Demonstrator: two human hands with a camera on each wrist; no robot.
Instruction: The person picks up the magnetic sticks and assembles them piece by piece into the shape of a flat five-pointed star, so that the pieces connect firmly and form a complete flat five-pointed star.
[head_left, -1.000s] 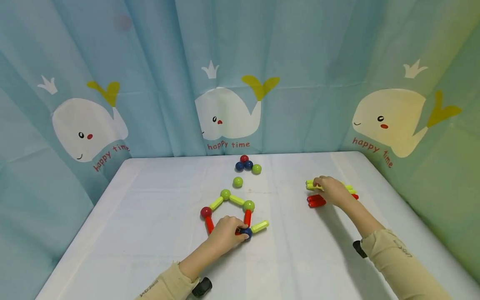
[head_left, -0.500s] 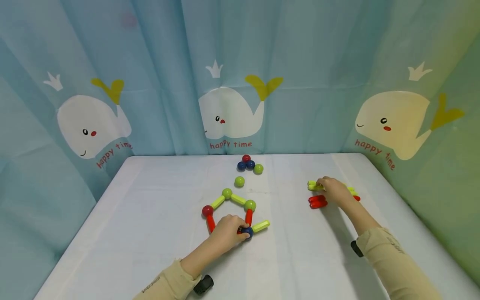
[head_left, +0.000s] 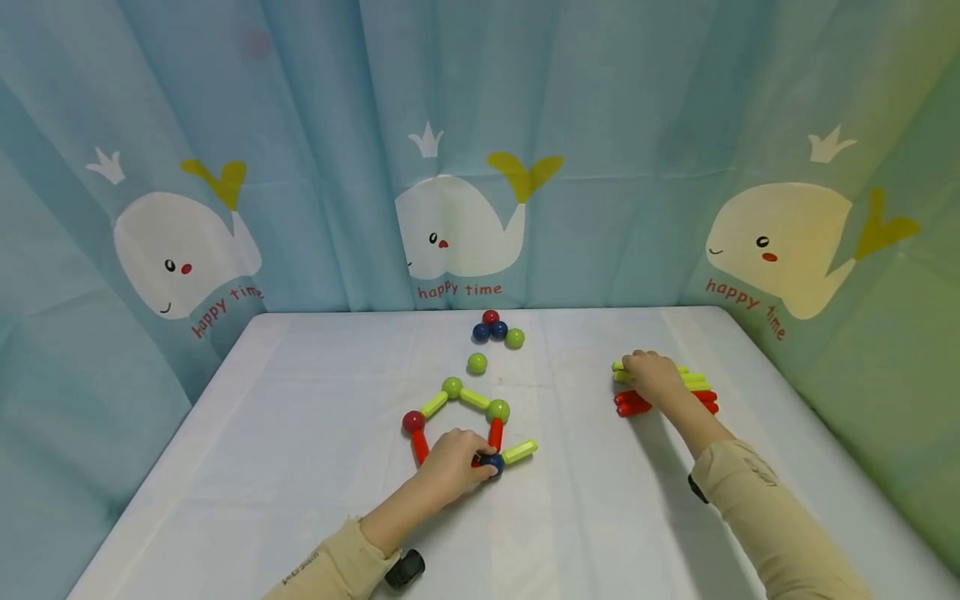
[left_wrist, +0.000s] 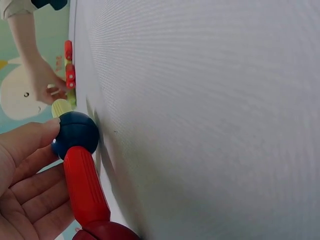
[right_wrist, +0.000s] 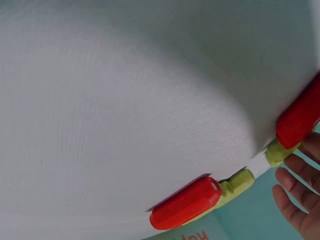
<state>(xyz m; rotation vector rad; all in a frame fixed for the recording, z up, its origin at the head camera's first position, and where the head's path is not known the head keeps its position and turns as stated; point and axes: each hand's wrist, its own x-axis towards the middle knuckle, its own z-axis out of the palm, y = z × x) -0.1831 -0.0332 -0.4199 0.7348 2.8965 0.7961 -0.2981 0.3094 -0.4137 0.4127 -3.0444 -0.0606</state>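
Note:
My left hand pinches a dark blue ball between thumb and fingers. That ball belongs to a ring of balls and magnetic rods on the table; a red rod runs from it to a dark red ball. From its right side juts a yellow-green rod. Part of the ring lies hidden under the hand. At the right, my right hand reaches down over yellow-green rods, fingertips right at them; I cannot tell whether it grips one. Red rods lie just in front.
Behind the ring, a loose green ball lies on the white table. Farther back sit two blue balls, a red ball and another green ball. A blue whale-print curtain hangs along the table's back.
My right hand has shifted slightly left over the rods, baring more rod ends at their right. The left hand stays on the blue ball, and the ring looks the same.

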